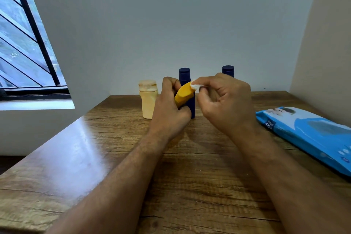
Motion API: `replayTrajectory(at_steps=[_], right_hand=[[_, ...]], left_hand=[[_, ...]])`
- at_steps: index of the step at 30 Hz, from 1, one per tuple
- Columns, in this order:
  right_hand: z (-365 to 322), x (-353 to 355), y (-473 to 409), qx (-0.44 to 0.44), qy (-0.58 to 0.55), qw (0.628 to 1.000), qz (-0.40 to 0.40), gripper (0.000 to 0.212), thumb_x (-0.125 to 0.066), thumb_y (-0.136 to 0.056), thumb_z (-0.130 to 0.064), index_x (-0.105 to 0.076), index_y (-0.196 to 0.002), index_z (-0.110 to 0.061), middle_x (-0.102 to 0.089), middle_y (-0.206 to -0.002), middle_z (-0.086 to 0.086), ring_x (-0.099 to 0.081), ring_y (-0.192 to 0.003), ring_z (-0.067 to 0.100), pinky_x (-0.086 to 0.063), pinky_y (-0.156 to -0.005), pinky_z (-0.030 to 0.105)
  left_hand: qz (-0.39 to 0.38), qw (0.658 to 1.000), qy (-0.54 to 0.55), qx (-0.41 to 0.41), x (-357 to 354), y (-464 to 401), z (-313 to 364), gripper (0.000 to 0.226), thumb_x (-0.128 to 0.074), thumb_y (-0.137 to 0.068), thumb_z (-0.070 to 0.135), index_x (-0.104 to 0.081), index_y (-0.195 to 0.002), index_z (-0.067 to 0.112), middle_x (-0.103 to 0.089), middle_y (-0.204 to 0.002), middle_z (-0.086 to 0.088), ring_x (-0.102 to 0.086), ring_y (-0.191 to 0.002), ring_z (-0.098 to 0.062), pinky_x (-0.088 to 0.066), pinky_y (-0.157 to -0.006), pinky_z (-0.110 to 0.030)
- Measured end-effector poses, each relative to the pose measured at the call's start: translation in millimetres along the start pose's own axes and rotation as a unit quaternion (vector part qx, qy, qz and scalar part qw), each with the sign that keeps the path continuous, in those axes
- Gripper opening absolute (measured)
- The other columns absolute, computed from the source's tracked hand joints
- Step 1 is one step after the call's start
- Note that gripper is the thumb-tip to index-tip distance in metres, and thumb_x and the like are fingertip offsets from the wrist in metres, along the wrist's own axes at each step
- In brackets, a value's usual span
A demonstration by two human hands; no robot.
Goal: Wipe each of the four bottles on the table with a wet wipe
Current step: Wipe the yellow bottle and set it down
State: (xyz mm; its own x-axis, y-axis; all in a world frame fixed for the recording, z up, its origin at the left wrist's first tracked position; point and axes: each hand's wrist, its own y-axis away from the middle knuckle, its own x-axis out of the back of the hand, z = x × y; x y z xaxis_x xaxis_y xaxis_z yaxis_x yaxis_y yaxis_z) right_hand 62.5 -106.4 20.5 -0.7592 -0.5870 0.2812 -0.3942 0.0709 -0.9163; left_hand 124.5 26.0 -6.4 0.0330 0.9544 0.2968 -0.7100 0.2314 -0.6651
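- Head view: left hand (171,108) grips a yellow bottle (184,94) w/ fingers curled round its lower body, lifted off the wooden table (114,157) and tilted toward the other hand. Prob. so its upper end is presented for wiping.
- Right hand (224,100) pinches a white wet wipe (196,86) btwn thumb & forefinger, wipe touching the bottle's top end; other fingers loosely curled.
- Cream bottle (148,100) stands upright just left of the left hand.
- Near dark-blue bottle (187,85) upright right behind the yellow one, partly hidden.
- 2nd dark-blue bottle (228,70): only its cap shows above the right hand.
- All 3 stand near the wall, likely parked out of the working space.
- Blue wipes pack (307,135) lies flat at the table's right side, near the right arm, handy for a fresh wipe.
- Can't tell which bottles are already done.
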Motion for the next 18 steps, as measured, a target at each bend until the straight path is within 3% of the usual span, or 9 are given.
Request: replayTrajectory(at_steps=[2,5,9,13,16,18], right_hand=[[-7.9,-0.5,2.1,0.044,-0.020,0.999,-0.008,0.018,-0.065,-0.083,-0.009,-0.077,-0.095,-0.014,-0.069,-0.080,-0.003,-0.056,-0.070,0.001,-0.040,-0.069,0.004],[-11.1,-1.9,3.3,0.068,-0.026,0.997,-0.020,0.019,-0.065,-0.082,-0.010,-0.077,-0.095,-0.014,-0.068,-0.082,-0.004,-0.054,-0.072,-0.002,-0.038,-0.071,0.001],[-0.3,1.8,-2.7,0.008,0.024,0.999,0.028,0.019,-0.062,-0.087,-0.012,-0.075,-0.101,-0.017,-0.069,-0.086,-0.004,-0.055,-0.073,0.001,-0.041,-0.067,0.004],[3.9,6.7,-6.1,-0.069,-0.029,0.991,0.115,0.019,-0.062,-0.087,-0.008,-0.075,-0.101,-0.015,-0.072,-0.092,-0.005,-0.065,-0.085,0.004,-0.051,-0.077,0.011],[1.2,3.6,-2.6,-0.068,-0.058,0.995,0.044,0.020,-0.065,-0.087,-0.008,-0.075,-0.101,-0.017,-0.072,-0.093,-0.008,-0.066,-0.087,0.003,-0.053,-0.076,0.011],[0.0,1.4,-0.5,-0.065,-0.074,0.995,-0.012,0.019,-0.067,-0.086,-0.009,-0.076,-0.099,-0.020,-0.072,-0.093,-0.007,-0.066,-0.088,0.003,-0.054,-0.074,0.014]], left_hand=[[-0.005,1.000,0.016,-0.005,-0.2,0.5,-1.3,0.045,-0.068,-0.076,-0.004,-0.039,-0.101,0.020,-0.052,-0.082,0.002,-0.053,-0.069,-0.011,-0.048,-0.054,-0.039],[-0.006,1.000,0.020,-0.019,0.7,0.4,-2.1,0.040,-0.069,-0.080,0.001,-0.039,-0.102,0.014,-0.052,-0.080,0.004,-0.050,-0.066,-0.008,-0.045,-0.054,-0.033],[-0.008,0.999,0.051,-0.009,0.1,0.7,0.9,0.046,-0.062,-0.076,-0.008,-0.040,-0.104,0.021,-0.053,-0.091,-0.002,-0.056,-0.076,-0.014,-0.048,-0.057,-0.034],[0.023,0.987,0.161,0.012,2.9,-0.5,10.0,0.046,-0.059,-0.077,0.003,-0.049,-0.119,0.017,-0.063,-0.111,-0.021,-0.068,-0.098,-0.028,-0.060,-0.079,-0.042],[0.029,0.960,0.275,0.036,5.0,-4.1,10.9,0.050,-0.063,-0.081,0.006,-0.053,-0.130,0.006,-0.065,-0.124,-0.021,-0.066,-0.111,-0.035,-0.059,-0.087,-0.048],[0.040,0.944,0.324,0.051,5.9,-4.7,11.2,0.054,-0.065,-0.082,0.006,-0.051,-0.134,0.010,-0.065,-0.125,-0.022,-0.066,-0.111,-0.040,-0.058,-0.085,-0.048]])
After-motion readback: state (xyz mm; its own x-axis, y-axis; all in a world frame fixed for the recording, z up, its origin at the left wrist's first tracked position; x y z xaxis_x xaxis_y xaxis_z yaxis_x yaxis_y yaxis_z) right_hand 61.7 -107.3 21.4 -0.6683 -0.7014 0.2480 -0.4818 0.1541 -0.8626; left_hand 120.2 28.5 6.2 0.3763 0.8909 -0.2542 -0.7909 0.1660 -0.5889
